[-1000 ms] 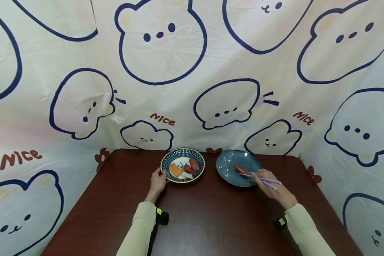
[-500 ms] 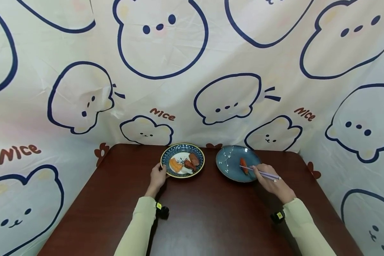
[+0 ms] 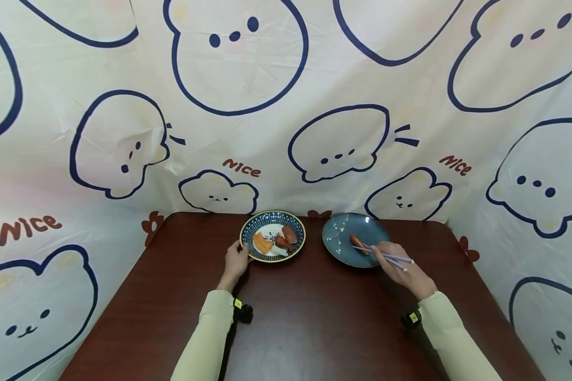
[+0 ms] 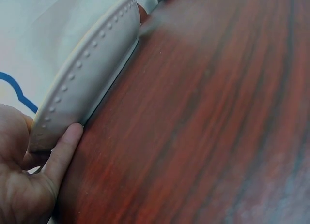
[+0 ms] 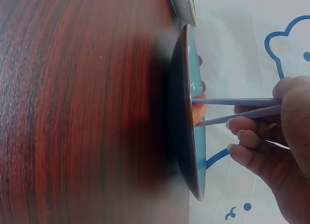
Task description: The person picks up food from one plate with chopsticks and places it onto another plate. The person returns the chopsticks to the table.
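Note:
At the far side of the table, my left hand [image 3: 236,262] grips the near-left rim of a patterned dish [image 3: 247,233]. The left wrist view shows the thumb [image 4: 65,146] against the dish's pale outer wall [image 4: 89,71]. Orange, brown and white food pieces lie in that dish. My right hand [image 3: 405,270] holds a pair of pale purple chopsticks [image 3: 400,258] over a blue plate [image 3: 335,248]. Their tips lie at an elongated reddish-orange food piece [image 3: 355,241] on the plate. In the right wrist view the chopsticks [image 5: 237,102] straddle this piece [image 5: 198,112]; whether they clamp it, I cannot tell.
The dark reddish-brown table [image 3: 286,317] ends just behind both dishes. A pale cloth [image 3: 338,196] printed with cartoon animals hangs around its back and sides. A small black device [image 3: 243,313] sits on the left wrist, another [image 3: 411,319] on the right.
On the blue plate the reddish-orange piece has turned and shifted slightly left. The chopsticks, close together half a second ago, are now spread wider. My left hand keeps its grip on the patterned dish.

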Motion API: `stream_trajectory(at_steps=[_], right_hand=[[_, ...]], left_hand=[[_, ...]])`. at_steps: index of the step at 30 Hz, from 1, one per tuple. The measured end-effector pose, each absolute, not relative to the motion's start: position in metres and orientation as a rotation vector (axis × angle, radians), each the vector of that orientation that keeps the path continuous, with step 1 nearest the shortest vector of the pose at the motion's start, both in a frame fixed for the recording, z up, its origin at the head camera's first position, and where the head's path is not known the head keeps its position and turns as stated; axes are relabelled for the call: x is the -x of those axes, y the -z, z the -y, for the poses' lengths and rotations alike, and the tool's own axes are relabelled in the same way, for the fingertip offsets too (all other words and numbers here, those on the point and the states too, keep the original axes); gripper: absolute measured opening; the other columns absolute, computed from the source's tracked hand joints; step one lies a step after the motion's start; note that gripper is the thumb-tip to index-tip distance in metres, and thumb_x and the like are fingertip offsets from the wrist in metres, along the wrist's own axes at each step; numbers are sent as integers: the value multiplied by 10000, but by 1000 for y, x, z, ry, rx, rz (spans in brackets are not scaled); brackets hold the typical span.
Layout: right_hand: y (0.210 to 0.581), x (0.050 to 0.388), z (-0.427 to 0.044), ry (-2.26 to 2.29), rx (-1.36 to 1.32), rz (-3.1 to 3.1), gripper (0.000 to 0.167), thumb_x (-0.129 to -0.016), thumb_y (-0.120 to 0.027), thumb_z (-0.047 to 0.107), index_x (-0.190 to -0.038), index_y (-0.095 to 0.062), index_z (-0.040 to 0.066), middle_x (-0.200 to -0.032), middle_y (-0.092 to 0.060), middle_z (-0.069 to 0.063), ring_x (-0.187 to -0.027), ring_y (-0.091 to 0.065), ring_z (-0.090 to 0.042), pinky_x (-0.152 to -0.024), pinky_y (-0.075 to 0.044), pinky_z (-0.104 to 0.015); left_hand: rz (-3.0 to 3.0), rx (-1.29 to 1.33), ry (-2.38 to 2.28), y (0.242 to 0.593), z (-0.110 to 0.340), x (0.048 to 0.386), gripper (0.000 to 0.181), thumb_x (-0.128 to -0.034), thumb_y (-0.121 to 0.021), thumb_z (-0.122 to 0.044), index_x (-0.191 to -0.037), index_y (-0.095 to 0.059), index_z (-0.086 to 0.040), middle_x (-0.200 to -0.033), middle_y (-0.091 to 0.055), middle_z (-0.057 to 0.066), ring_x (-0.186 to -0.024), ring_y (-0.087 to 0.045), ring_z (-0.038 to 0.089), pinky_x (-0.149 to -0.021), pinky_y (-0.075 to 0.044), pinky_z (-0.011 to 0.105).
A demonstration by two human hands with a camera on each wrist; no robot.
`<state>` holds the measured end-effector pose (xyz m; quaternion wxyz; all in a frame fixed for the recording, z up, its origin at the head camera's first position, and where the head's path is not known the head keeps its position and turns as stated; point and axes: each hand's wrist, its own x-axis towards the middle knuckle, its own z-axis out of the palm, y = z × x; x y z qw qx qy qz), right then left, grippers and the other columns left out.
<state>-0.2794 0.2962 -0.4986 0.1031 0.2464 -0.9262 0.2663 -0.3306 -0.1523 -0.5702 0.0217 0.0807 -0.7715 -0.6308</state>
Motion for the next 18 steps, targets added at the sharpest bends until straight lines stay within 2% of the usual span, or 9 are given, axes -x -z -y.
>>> stream_trajectory(at_steps=[5,9,15,18], right_hand=[[497,280,-293,-817,-698,2751,314,-1081,-502,162,-922,-732,19,-672,-477,68,-634,-480,-96,-594,-437,-238],[497,281,-292,-848,-674,2780,307,-1081,-503,159,-930,-724,8,-682,-491,54,-638,-484,-104,-594,-438,-248],[501,280,-295,-860,-656,2787,307,-1085,-498,182,-1052,-734,-11,-685,-485,54,-637,-484,-93,-574,-441,-232],[502,281,-296,-864,-659,2756,287,-1080,-506,171,-1031,-726,-7,-669,-460,56,-618,-469,-85,-554,-434,-222]], left_hand=[[2387,-253,1960,572,153,330,453,-1101,-408,-180,-1508,-420,16,-1264,-616,250,-1095,-665,320,-835,-618,308],[2389,-254,1956,571,155,328,453,-1101,-397,-175,-1508,-417,24,-1261,-611,257,-1098,-660,335,-829,-619,310],[2393,-254,1955,570,154,328,446,-1100,-402,-171,-1499,-429,29,-1263,-615,260,-1085,-668,320,-820,-620,304],[2391,-251,1964,570,153,329,442,-1101,-409,-184,-1499,-437,7,-1260,-623,242,-1079,-669,304,-815,-617,290]])
